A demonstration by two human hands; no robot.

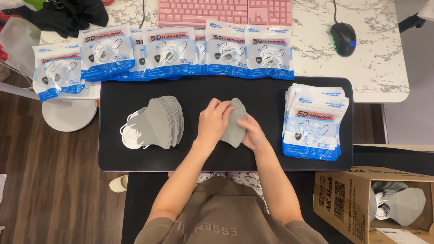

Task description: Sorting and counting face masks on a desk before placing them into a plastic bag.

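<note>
Both hands, left hand point(212, 121) and right hand point(254, 133), are closing around a small stack of grey face masks point(235, 123) mid black desk mat point(135, 158), best kept edge-aligned while squeezing.

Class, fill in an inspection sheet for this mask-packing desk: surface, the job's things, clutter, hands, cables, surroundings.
Surface: black mat laid over a white marbled desk.
Job's things: small grey mask stack held between both hands; fanned grey mask pile on the mat's left; empty printed pouches stacked on its right; row of filled pouches along the back edge.
Clutter: black cloth at the desk's back corner.
Hands: left hand and right hand both grip the stack.
Cables: mouse lead and another lead run off the back.
Surroundings: pink keyboard; open carton holding more masks; wooden floor.
</note>
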